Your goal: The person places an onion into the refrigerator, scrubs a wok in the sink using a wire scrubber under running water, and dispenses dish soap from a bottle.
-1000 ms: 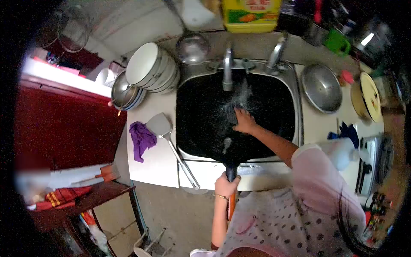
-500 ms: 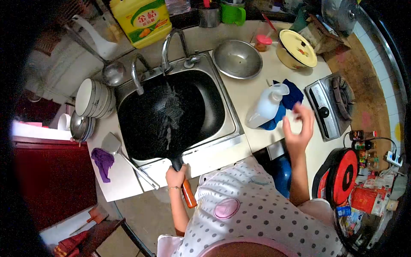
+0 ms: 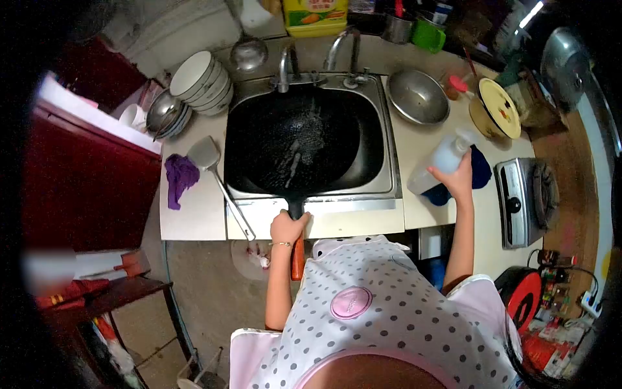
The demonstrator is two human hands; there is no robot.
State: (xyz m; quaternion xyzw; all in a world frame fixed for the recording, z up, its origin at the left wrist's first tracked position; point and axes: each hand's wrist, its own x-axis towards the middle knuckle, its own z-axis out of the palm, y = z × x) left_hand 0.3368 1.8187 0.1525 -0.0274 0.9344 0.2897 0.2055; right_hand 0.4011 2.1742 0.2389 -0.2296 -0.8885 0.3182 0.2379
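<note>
My left hand point(image 3: 287, 227) is closed around the black handle, with an orange-red end, of a wet black wok point(image 3: 295, 142). The wok rests in the steel sink point(image 3: 391, 165), below two curved taps. On the right, my right hand point(image 3: 457, 176) grips a translucent white plastic bottle point(image 3: 425, 179), thumb on one side and fingers on the other. The bottle leans on the counter over dark blue cloth point(image 3: 480, 167). Left of the sink lie a metal spatula point(image 3: 205, 154) and a purple cloth point(image 3: 181, 179).
Stacked white bowls point(image 3: 193, 76) stand at the back left. A steel basin point(image 3: 419, 97) and a yellow lidded pot point(image 3: 495, 110) sit at the back right. A gas stove point(image 3: 514, 204) is right of the bottle. A ladle point(image 3: 249, 53) hangs behind the sink.
My right hand, empty above the counter before, has come to the bottle and taken hold of it. My left hand stays on the wok handle. The view has turned.
</note>
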